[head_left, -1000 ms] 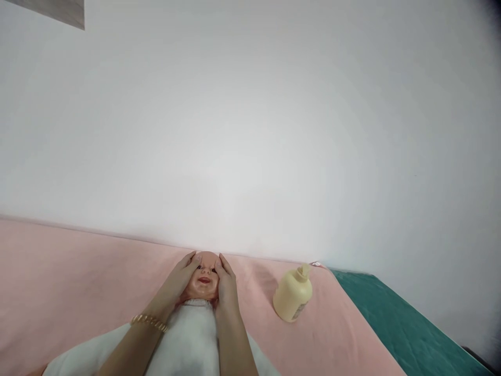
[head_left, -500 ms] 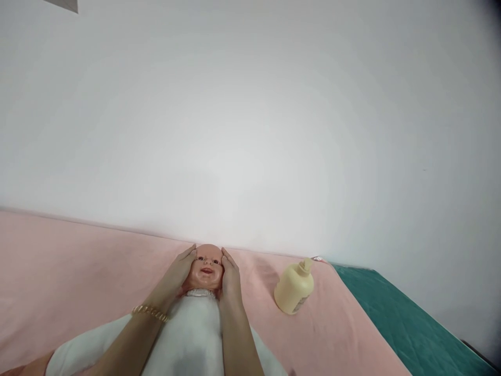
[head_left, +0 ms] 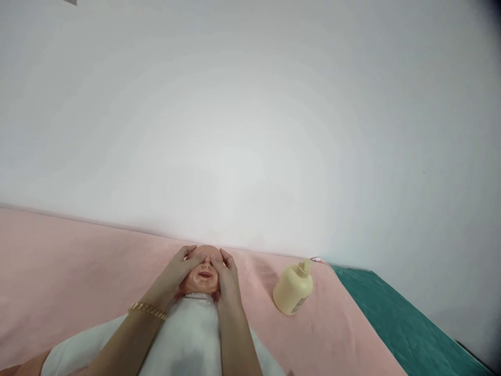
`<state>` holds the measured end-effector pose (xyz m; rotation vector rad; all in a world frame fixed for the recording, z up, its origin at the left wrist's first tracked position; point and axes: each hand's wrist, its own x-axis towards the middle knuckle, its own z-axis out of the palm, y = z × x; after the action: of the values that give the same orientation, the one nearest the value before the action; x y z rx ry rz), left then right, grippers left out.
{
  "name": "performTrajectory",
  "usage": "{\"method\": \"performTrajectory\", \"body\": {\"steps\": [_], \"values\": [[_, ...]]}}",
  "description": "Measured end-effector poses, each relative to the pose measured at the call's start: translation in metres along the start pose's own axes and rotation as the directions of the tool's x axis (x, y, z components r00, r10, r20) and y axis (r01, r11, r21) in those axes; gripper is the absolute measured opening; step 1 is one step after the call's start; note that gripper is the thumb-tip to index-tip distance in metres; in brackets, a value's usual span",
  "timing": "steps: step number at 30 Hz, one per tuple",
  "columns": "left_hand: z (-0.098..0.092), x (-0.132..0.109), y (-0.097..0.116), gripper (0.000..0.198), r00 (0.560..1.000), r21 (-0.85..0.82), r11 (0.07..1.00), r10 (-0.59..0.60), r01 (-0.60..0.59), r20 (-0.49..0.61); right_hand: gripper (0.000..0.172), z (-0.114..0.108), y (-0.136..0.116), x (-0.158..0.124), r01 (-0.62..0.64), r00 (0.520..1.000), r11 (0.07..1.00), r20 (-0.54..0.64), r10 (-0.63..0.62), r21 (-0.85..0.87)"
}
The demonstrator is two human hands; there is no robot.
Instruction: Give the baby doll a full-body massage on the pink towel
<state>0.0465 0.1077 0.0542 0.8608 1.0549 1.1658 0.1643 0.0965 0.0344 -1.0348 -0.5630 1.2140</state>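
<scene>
White wall (head_left: 250,130) is filling most of the view, with nothing fixed to it behind the fingers. Below it, a pink sheet (head_left: 78,261) is covering the bed out to both sides of the hands. A teal cover (head_left: 395,324) is showing well out beyond the right fingers.

A baby doll (head_left: 191,334) in a white garment is lying face up on the pink sheet, its body running back under both forearms towards the person. The doll's head (head_left: 204,279) is sitting directly between the two sets of fingers.

The left hand (head_left: 178,274) is resting open against one side of the head, and its fingertips (head_left: 200,257) are lying flat across the brow and eye. The right hand (head_left: 227,279) is doing the same from the other side, open and gripping nothing. Judged from this placement, the paired palms are steadying the head while the fingers are pressing lightly on the face.

A cream pump bottle (head_left: 293,292) is lying on the sheet near the right fingers but apart from them. It is probably being kept within reach there. A gold bracelet (head_left: 147,310) is circling the left wrist, behind the fingers.
</scene>
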Motion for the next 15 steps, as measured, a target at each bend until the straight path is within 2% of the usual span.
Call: {"method": "performTrajectory", "body": {"steps": [10,15], "values": [[0.002,-0.001,-0.002,0.041,0.999,-0.125,0.992,0.004,0.0,0.032,0.045,-0.004,0.003,0.009,0.007,1.0,0.997,0.003,-0.007,0.076],[0.001,-0.007,0.003,0.041,0.998,-0.15,0.988,0.033,-0.024,0.053,0.04,-0.008,0.006,0.014,0.006,1.0,0.993,-0.007,-0.005,0.116]]}}
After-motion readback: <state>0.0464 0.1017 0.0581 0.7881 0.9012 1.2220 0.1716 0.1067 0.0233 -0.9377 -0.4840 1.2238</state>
